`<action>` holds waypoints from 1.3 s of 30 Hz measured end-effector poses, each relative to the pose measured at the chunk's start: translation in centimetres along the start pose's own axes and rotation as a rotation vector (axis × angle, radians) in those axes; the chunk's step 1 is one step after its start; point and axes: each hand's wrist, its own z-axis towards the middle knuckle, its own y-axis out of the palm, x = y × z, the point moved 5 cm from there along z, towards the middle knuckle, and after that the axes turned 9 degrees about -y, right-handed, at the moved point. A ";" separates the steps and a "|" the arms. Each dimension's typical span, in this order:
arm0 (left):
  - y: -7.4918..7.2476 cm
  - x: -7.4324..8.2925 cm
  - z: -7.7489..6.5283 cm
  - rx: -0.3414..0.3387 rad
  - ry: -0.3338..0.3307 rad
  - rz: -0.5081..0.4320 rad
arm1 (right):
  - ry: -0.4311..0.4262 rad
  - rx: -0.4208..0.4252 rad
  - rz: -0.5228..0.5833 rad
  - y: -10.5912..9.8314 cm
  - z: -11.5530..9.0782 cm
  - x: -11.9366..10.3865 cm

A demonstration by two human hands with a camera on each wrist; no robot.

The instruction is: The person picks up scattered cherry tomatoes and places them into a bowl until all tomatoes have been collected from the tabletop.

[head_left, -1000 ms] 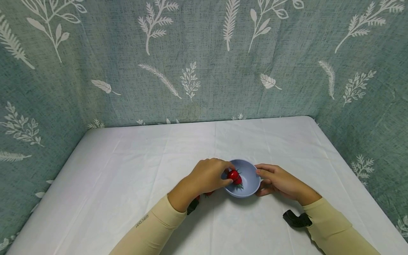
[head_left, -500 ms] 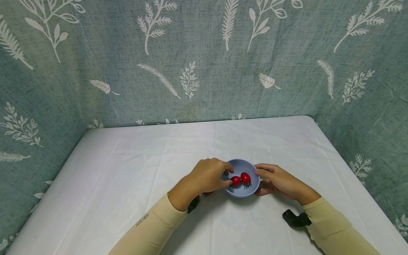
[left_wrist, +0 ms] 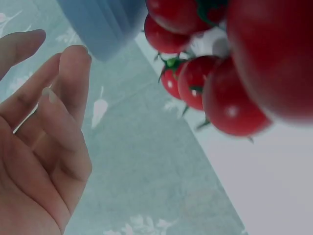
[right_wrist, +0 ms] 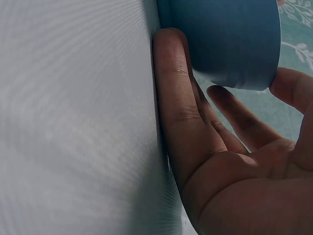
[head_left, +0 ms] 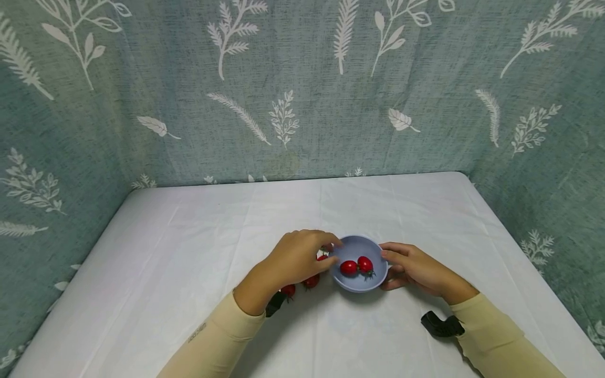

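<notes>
The light blue bowl (head_left: 357,283) stands on the table with two red cherry tomatoes (head_left: 349,268) inside, green calyx showing. My right hand (head_left: 416,269) holds its right side, thumb at the rim and fingers along the wall. In the right wrist view the bowl (right_wrist: 230,39) meets the thumb, and the fingers lie low near the tabletop. My left hand (head_left: 298,257) hovers just left of the bowl, fingers bent loosely, thumb and index apart with nothing between them. The left wrist view shows several more cherry tomatoes (left_wrist: 230,103) beside this hand (left_wrist: 49,147).
Under and beside the left hand, loose cherry tomatoes (head_left: 311,281) lie on the white table (head_left: 212,226), partly hidden by the hand. A black strap piece (head_left: 441,324) sits at the right wrist. A green leaf-print curtain (head_left: 302,94) stands behind the table.
The left hand has let go of a cherry tomato in the bowl and drawn back left. The two tomatoes now lie side by side there. The right hand has stayed at the bowl.
</notes>
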 end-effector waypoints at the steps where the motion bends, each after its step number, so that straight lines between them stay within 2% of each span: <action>1: -0.1 -0.2 -0.2 0.007 -0.004 -0.002 | 0.000 0.002 -0.002 0.0 0.0 0.0; 6: -1.1 -1.1 -1.1 0.048 -0.016 -0.010 | 0.010 0.007 -0.010 0.0 -0.1 -0.1; 15: -2.6 -3.1 -2.9 0.092 -0.104 0.024 | 0.005 0.013 -0.010 0.1 -0.1 -0.2; 24: -3.1 -6.2 -5.0 0.101 -0.184 0.046 | -0.005 -0.004 0.010 0.4 -0.2 -0.3; 32: -2.3 -9.1 -7.1 0.043 -0.224 0.032 | 0.014 0.012 0.002 0.2 -0.3 0.1; 39: -1.7 -10.2 -8.7 -0.033 -0.260 -0.009 | 0.013 0.010 0.006 0.2 -0.2 0.0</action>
